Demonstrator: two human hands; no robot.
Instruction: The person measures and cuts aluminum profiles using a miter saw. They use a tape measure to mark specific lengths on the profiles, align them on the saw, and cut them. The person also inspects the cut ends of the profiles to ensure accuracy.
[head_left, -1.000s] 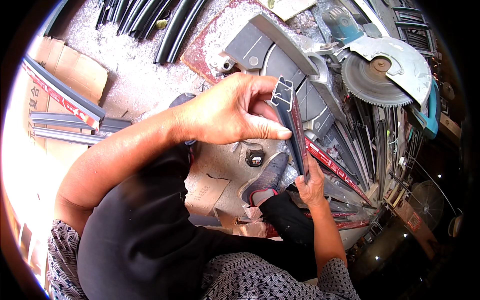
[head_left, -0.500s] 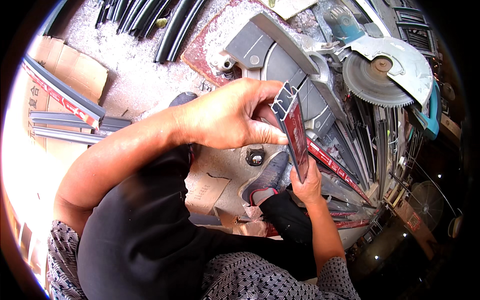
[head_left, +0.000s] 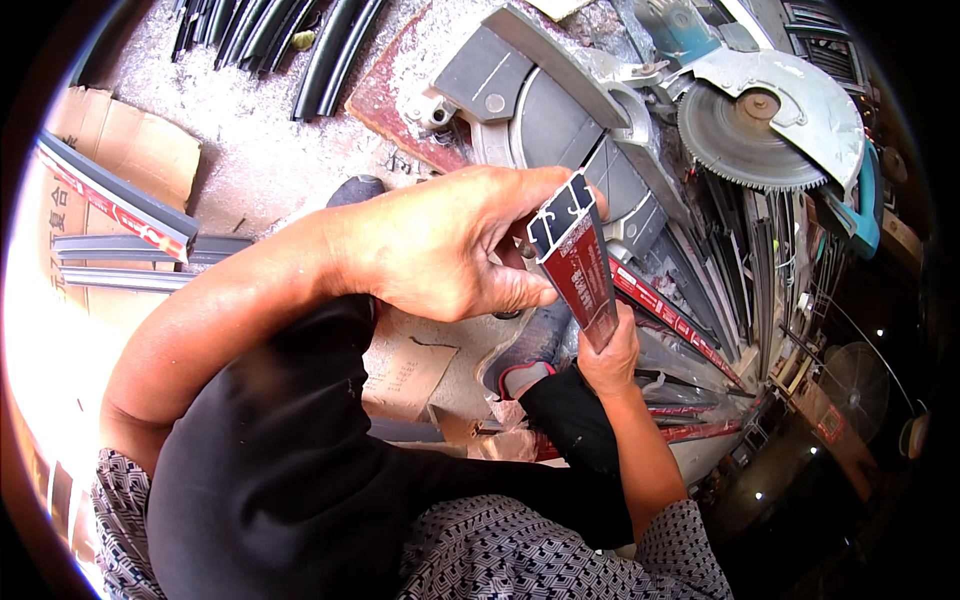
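A short length of aluminium profile (head_left: 588,278), dark with a red film on one face, is held up in front of me. Its hollow cut end, with inner ribs, faces up toward me. My left hand (head_left: 440,240) is around the upper end, thumb at the near edge and fingers mostly hidden behind the piece. Lower down, my right hand (head_left: 612,358) grips the other end. Beyond the profile stands a mitre saw, its toothed round blade (head_left: 745,135) raised to the right of its grey base (head_left: 555,125).
Many long profiles (head_left: 740,270) lie fanned out on the right. Black strips (head_left: 250,30) lie at the far left. More profiles (head_left: 150,245) rest on cardboard (head_left: 140,140) at the left. My foot (head_left: 530,350) is below the profile. A fan (head_left: 850,385) stands at the right.
The profile has turned so its cut end and red face show more fully. My left hand has tilted with it and now covers most of a tape measure on the floor.
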